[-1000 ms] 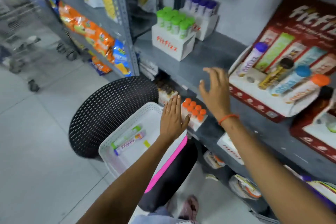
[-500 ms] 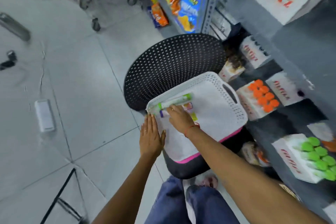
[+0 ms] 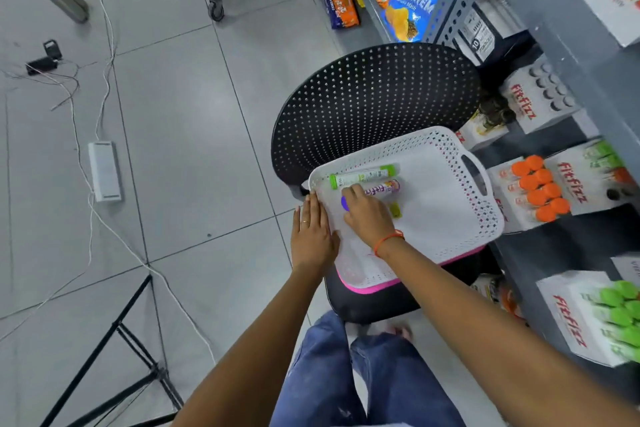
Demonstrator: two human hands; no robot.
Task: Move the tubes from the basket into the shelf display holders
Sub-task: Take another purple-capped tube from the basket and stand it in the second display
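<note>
Having come down from the shelf, the right hand (image 3: 369,215) is closing its fingers on the purple-capped "fitfizz" tube (image 3: 379,190) in the white perforated plastic basket (image 3: 450,218), the open left hand (image 3: 311,236) is steadying its rim, signalling another pickup, while white "fitfizz" holder boxes (image 3: 540,187) are waiting beyond.
</note>
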